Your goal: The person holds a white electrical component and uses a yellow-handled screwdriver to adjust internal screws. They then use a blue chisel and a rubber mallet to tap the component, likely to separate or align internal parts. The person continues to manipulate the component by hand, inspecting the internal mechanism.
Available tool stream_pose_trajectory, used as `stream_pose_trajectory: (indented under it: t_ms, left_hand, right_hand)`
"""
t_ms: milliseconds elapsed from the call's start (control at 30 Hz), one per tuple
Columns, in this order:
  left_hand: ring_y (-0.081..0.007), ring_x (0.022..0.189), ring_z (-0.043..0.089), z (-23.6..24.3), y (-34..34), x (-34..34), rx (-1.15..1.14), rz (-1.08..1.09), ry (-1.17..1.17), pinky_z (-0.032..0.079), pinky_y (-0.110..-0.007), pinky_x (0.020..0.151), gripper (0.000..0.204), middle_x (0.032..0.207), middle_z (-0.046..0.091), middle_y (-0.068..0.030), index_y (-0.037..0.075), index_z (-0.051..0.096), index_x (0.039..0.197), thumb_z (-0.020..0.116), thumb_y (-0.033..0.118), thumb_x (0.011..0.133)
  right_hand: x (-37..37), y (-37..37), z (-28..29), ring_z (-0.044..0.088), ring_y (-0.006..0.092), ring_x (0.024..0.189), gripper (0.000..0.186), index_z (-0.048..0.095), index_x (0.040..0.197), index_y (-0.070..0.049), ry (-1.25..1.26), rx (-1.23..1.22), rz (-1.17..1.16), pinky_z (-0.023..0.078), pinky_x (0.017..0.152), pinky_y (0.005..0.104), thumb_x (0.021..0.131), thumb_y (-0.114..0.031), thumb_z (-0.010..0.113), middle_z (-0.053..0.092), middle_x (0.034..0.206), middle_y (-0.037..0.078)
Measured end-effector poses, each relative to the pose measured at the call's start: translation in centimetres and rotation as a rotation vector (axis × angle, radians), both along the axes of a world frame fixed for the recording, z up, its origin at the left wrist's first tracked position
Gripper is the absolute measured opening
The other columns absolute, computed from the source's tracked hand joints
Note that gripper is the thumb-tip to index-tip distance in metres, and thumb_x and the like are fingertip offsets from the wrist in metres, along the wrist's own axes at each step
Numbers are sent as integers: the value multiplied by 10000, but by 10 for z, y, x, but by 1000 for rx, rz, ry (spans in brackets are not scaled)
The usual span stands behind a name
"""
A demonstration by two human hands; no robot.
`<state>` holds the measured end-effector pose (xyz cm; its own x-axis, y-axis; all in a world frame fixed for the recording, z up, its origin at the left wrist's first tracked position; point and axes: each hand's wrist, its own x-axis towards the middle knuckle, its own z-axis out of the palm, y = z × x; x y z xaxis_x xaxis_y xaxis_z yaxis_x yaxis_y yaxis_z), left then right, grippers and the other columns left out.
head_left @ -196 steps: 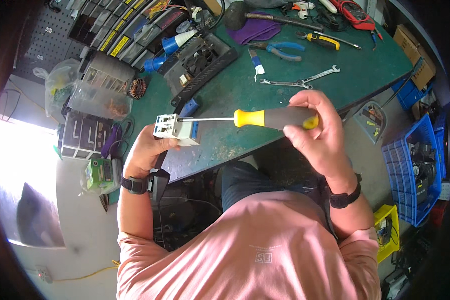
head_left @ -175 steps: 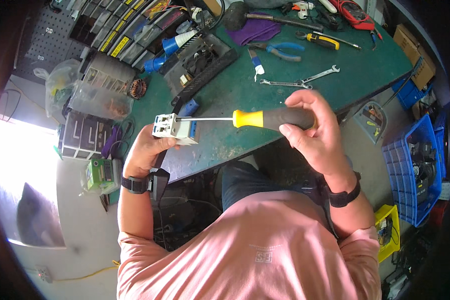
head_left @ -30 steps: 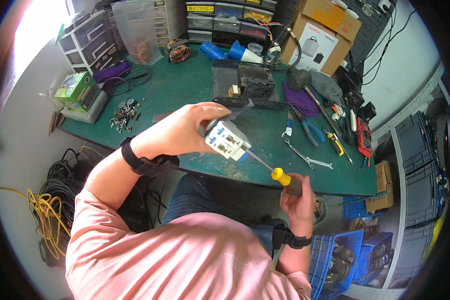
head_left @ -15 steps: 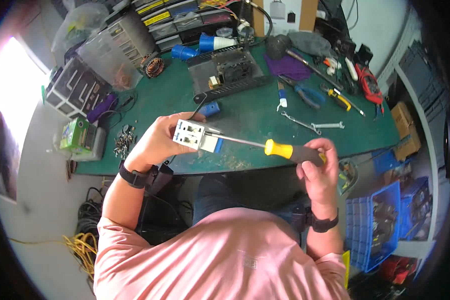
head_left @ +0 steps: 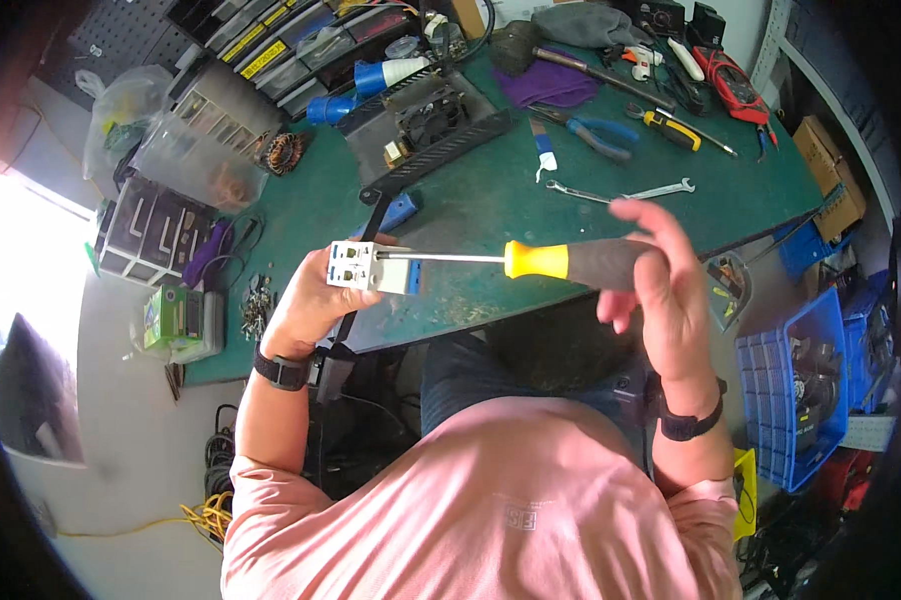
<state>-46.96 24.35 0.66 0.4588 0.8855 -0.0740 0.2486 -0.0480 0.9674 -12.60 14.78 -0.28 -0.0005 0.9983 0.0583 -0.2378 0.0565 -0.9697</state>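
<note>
– Green bench (head_left: 471, 225) below. Hands?
– Right hand (head_left: 676, 290) splayed round driver (head_left: 531, 260) handle, can't tell if gripping. Left hand (head_left: 306, 310) clamped on block (head_left: 371, 277) over bench, driver tip at it.
– Risk?
– Loose right grip could let tip slip toward left fingers.

White block (head_left: 383, 272): smooth plastic. Screwdriver (head_left: 526, 260): bright metal shaft (head_left: 446, 258), smooth yellow plastic collar (head_left: 541, 261), matt dark grip (head_left: 601, 266). Desk (head_left: 471, 210): green, matt, scuffed. Spanners (head_left: 661, 190): shiny metal. Purple cloth (head_left: 551, 87): matt, creased. Box (head_left: 831, 175): dull brown cardboard.
</note>
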Motion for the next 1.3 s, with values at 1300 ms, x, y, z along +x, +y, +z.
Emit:
stream_pose_trajectory:
  t_ms: [1300]
  left_hand:
    - [-203,894,655,-14,3,1,-137,-38,-84,522,-320,815,712,1051,673,-129,-83,531,1254,842,292,735]
  right_hand:
    - [-1,8,-8,599,246,929,305,606,998,-33,-422,793,-238,475,818,336,734,14,751,614,990,117]
